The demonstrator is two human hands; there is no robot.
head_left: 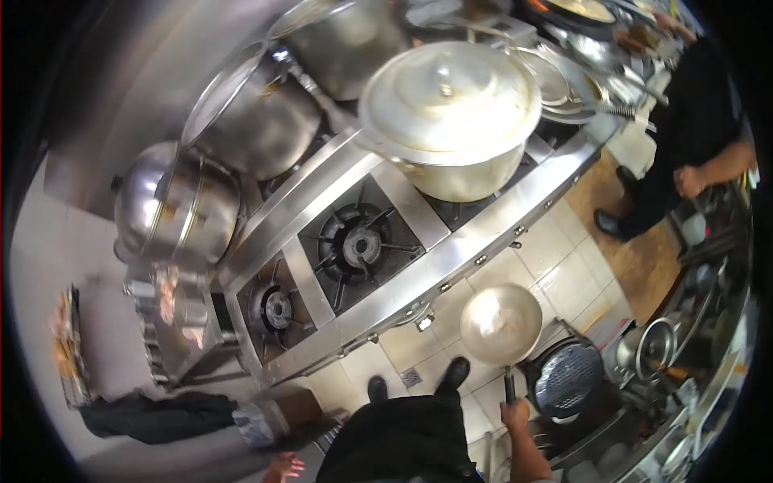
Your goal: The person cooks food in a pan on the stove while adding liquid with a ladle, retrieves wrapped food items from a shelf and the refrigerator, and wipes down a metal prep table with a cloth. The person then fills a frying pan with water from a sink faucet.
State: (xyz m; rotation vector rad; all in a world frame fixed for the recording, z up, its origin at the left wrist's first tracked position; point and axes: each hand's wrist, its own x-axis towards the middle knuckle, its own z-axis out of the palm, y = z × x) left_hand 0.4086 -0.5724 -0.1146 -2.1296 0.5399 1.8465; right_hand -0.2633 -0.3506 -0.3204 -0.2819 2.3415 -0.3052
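1. Head view, main relation: the wide metal pan [501,324] lies straight ahead of the right grip [515,414], above the tiled floor [564,278]. Its long axis runs from the dark handle [509,388] forward, away from the wearer. The right is the nearer hand.
2. Head view, grips: the right grip is clamped round the handle. The left grip [286,464], low and well apart from the pan, has its fingers loosely apart, with nothing seen in it.
3. Head view, surroundings: the stove [386,287] stands ahead and to the left, its bare middle burner [361,244] beyond the knobbed front edge. A big lidded pot [451,121] stands farther along it.
4. Head view, obstructions: a dark round appliance [568,374] sits just right of the pan, limiting room there; another person [684,137] stands farther off, ahead and to the right.
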